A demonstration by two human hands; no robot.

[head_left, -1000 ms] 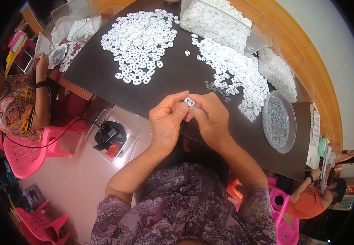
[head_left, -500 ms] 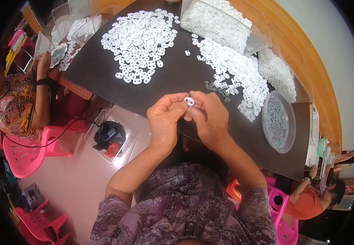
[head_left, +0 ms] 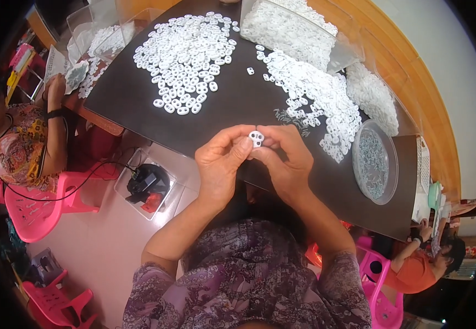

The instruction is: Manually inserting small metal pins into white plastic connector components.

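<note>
Between my hands, just over the table's near edge, is a small white plastic piece with dark holes. My left hand pinches its left side with thumb and fingertips. From the other side my right hand grips it, thumb below and fingers behind. Whether it is one piece or two pressed together I cannot tell. Beyond my right hand lie some thin grey pins, beside a heap of loose white pieces. Further left spreads a pile of oval white two-holed pieces.
A clear bin of white parts stands at the back, with another heap right of it. A round clear tub of grey pins sits at the right. People sit at left and right; pink chairs and a floor box are lower left.
The white piece has turned in my fingers, showing more of its holed face. My hands have shifted slightly, both still holding it. The piles look the same.
</note>
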